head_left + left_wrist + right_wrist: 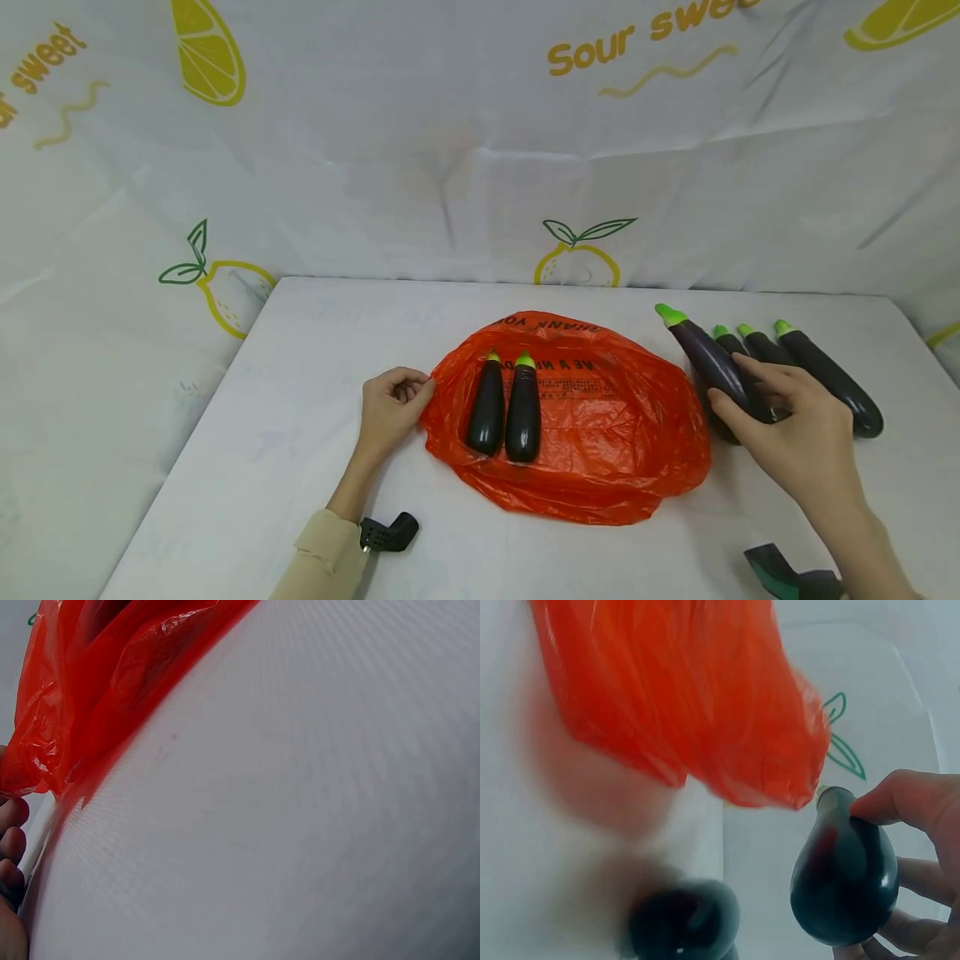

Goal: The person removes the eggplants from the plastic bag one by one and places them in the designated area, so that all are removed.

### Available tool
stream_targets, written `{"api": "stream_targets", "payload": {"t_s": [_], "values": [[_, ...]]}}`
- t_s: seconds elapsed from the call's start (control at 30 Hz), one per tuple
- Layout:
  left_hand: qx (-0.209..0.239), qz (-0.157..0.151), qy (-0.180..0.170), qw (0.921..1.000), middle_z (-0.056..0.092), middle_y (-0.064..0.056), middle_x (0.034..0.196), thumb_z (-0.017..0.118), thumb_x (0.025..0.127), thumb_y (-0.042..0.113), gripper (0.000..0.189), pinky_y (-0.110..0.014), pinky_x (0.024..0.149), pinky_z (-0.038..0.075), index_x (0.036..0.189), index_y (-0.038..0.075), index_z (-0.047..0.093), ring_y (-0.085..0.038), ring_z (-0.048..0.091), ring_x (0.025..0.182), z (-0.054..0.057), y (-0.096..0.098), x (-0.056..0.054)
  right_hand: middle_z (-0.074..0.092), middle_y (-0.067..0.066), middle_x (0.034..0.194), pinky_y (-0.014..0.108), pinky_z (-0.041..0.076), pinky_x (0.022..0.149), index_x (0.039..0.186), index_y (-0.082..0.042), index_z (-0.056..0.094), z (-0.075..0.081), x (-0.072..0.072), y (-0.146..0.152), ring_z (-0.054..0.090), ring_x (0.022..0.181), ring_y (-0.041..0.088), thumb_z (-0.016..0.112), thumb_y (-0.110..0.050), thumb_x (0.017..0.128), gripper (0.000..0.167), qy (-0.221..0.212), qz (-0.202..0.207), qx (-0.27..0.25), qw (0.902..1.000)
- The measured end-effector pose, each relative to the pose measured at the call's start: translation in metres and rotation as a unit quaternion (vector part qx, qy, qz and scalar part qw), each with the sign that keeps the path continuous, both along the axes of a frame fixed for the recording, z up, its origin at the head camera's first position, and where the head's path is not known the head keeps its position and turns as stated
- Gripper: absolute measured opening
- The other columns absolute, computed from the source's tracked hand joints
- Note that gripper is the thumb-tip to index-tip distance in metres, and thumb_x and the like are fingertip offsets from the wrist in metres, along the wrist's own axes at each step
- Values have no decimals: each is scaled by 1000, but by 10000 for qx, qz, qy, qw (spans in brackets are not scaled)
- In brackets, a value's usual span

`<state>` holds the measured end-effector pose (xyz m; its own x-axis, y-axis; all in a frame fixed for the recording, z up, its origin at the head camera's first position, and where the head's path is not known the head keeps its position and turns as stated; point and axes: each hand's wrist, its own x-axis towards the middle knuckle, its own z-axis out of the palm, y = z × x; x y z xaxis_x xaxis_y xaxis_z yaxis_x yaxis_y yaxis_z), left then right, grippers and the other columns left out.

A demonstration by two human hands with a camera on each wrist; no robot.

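An orange-red plastic bag (600, 425) lies spread with its mouth open on the white table. Two dark eggplants (522, 417) with green tops rest side by side inside its left part. My left hand (393, 404) pinches the bag's left rim between thumb and fingers; in the left wrist view only its fingertips (11, 844) show. My right hand (795, 417) grips another eggplant (708, 358) just beyond the bag's right edge, its green end pointing up and left. The right wrist view shows this eggplant (844, 877) between thumb and fingers.
Several more eggplants (832, 379) lie at the right of the table (300, 358), partly hidden by the right hand and the held eggplant. A white cloth (375, 167) printed with lemons hangs behind the table's back edge.
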<state>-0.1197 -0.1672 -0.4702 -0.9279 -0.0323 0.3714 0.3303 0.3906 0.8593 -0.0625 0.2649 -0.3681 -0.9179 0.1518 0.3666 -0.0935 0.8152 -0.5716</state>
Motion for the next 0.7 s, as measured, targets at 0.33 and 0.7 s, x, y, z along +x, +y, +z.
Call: {"api": "stream_targets", "payload": {"t_s": [0.33, 0.7], "values": [[-10, 12, -70, 10000, 66, -6, 68, 76, 88, 5, 8, -16, 57, 40, 81, 9, 76, -7, 49, 61, 0, 0, 0, 65, 39, 110, -4, 29, 64, 121, 9, 69, -6, -12, 35, 30, 78, -36, 83, -5, 77, 48, 124, -300, 18, 9995], [-42, 5, 9, 10000, 66, -5, 68, 76, 88, 7, 7, -16, 57, 41, 82, 9, 76, -5, 49, 62, -1, -1, 0, 60, 43, 113, -2, 27, 53, 126, 13, 64, -13, -21, 72, 24, 73, -36, 76, -6, 83, 49, -22, -810, 76, 9967]]}}
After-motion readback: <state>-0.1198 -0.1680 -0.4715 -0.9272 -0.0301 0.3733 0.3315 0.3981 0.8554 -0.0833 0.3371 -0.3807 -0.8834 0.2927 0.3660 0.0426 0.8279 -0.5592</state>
